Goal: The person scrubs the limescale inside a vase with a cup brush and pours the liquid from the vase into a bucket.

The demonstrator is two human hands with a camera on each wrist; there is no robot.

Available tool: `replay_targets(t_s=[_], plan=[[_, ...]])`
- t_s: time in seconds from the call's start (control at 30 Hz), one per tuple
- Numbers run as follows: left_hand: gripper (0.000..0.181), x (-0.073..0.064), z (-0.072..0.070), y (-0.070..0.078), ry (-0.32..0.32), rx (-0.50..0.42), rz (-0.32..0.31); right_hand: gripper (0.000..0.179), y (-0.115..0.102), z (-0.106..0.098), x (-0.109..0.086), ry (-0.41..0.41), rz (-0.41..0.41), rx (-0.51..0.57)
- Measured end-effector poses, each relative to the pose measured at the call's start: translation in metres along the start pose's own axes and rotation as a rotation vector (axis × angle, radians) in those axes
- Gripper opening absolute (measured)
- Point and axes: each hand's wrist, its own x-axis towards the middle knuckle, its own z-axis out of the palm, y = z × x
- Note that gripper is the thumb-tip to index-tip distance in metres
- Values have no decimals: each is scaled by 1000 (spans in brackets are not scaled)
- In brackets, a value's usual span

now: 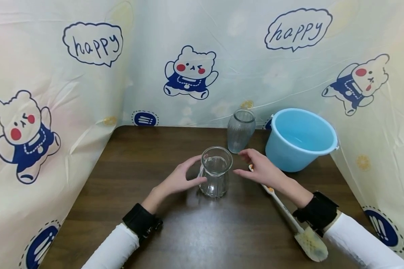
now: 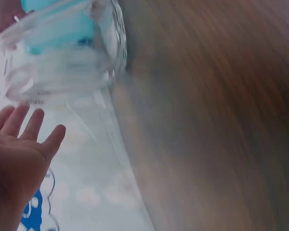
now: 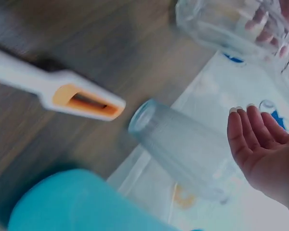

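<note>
Nearest the lens, toward the near right corner of the worktop (image 1: 195, 231): a long-handled cleaning brush (image 1: 289, 218), white handle with an orange-rimmed hanging slot, bristled head pointing at the near edge, handle running under the right wrist. Lying flat, untouched. At mid-table, upright: a clear ribbed glass jar (image 1: 216, 172) with a flared neck, apparently holding a little water, though hard to be sure. Left hand (image 1: 178, 181) beside its left flank, fingers straight and relaxed, fingertips at or just off the glass; contact not certain from the head view, and the left wrist view shows an open palm with the jar just beyond the fingertips. Right hand (image 1: 260, 170) on the other side, likewise spread and loose, gripping nothing, a small gap between fingertips and jar. Further back, near the far edge: a second ribbed glass jar (image 1: 241, 130), upright, looking empty. Just to its right, toward the far right corner: a light blue plastic bucket (image 1: 299, 138), contents hard to judge. Behind and to both sides, a cloth backdrop (image 1: 87, 93) printed with cartoon bears and "happy" bubbles. Judged from this layout: early in the work, with the near jar bracketed but not lifted, the brush not yet picked up, the far jar standing untouched.
</note>
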Motion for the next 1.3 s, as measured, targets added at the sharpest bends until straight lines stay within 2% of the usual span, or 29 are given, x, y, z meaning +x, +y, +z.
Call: replay_targets(t_s=[0.13, 0.23, 0.33, 0.4, 0.5, 0.63, 0.77, 0.9, 1.3], plan=[[57, -11, -22, -3, 46, 111, 19, 80, -11, 9, 5, -37, -24, 95], [53, -17, -37, -6, 99, 248, 16, 84, -14, 20, 9, -40, -60, 166], [50, -20, -50, -13, 137, 399, 12, 87, -13, 34, 13, -9, -93, 239], [48, -20, -56, -20, 150, 494, 17, 89, -12, 42, 15, 17, -107, 283], [46, -21, -63, -32, 152, 614, 2, 94, -10, 55, 16, 42, -87, 316], [46, -26, -67, -44, 137, 726, -31, 98, -11, 68, 17, 74, -52, 342], [46, -31, -67, -48, 119, 774, -50, 97, -20, 74, 19, 110, -33, 406], [47, -34, -67, -48, 116, 784, -61, 93, -23, 80, 23, 106, -20, 472], [49, -40, -63, -59, 113, 773, -50, 73, -23, 89, 28, 148, -39, 442]])
